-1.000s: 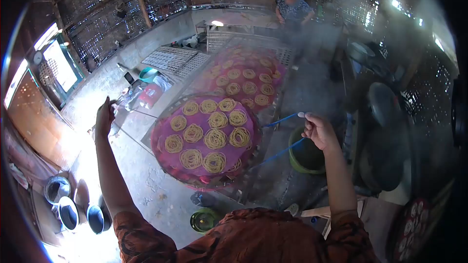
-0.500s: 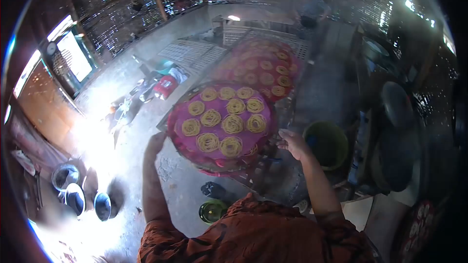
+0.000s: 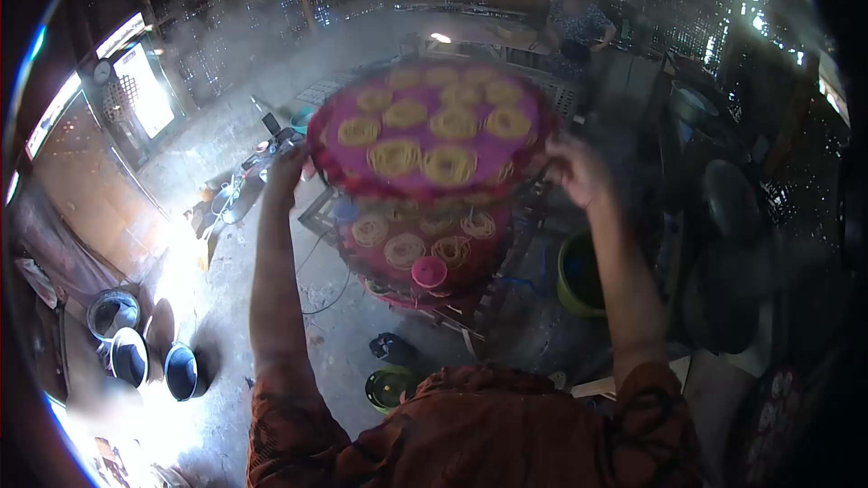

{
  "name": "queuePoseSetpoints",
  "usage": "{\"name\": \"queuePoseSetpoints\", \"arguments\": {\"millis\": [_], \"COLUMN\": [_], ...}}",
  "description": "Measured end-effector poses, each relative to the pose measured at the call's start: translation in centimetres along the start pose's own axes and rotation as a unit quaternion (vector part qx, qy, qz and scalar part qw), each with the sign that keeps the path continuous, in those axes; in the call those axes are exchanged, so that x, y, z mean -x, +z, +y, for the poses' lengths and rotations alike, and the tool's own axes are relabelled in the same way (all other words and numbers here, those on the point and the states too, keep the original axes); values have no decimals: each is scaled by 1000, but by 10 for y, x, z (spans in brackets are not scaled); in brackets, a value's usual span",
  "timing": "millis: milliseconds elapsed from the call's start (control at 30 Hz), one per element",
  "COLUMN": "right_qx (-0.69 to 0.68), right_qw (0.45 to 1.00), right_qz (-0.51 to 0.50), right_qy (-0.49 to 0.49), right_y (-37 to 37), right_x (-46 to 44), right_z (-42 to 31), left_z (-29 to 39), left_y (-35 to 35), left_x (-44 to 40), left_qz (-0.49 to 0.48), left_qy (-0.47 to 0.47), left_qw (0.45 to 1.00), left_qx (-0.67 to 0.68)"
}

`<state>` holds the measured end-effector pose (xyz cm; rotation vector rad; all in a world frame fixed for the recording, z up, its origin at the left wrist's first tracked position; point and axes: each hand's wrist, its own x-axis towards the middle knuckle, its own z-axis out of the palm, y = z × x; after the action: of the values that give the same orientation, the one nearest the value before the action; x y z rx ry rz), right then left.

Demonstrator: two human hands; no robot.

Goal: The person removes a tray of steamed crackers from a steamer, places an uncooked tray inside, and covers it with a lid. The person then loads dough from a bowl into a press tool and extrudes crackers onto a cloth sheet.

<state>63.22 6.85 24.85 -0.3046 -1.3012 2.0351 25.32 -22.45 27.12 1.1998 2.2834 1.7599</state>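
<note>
A round tray lined in pink, with a dark red rim, is raised in front of me. Several yellow coils of thin strands lie on its surface. My left hand grips the tray's left edge, its fingertips partly hidden. On the opposite side, my right hand has its fingers curled at the rim. Underneath, a second round tray bears paler coils and a small round pink object; the raised tray hides its far part.
A stand shows under the lower tray. The green bucket stands right of it, and a green basin is near my body. Several dark buckets stand at left. Another person is at the back right.
The pink-lined tray has moved up and away from me, off the tray beneath, which now shows. Both hands rose with it, and the right hand's fingers have closed at its rim.
</note>
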Motion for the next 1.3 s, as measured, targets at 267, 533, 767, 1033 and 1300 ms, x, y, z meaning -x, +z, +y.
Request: {"name": "queuePoseSetpoints", "arguments": {"millis": [267, 533, 767, 1033, 1300], "right_qx": [-99, -65, -135, -68, -16], "right_qw": [991, 974, 964, 971, 933], "right_qz": [0, 119, -28, 197, 332], "right_qy": [-86, -179, -226, -113, -136], "right_y": [24, -2, -6, -83, -118], "right_x": [55, 141, -40, -27, 189], "right_z": [-120, -153, -175, -76, -84], "left_z": [101, 113, 125, 87, 13], "left_y": [22, 96, 133, 8, -49], "left_x": [-60, -56, -183, 6, 149], "left_qz": [-79, -223, -128, -54, 200], "left_qy": [28, -3, -140, 83, -14], "left_qw": [985, 950, 902, 984, 980], "left_qx": [149, 218, 389, 151, 22]}}
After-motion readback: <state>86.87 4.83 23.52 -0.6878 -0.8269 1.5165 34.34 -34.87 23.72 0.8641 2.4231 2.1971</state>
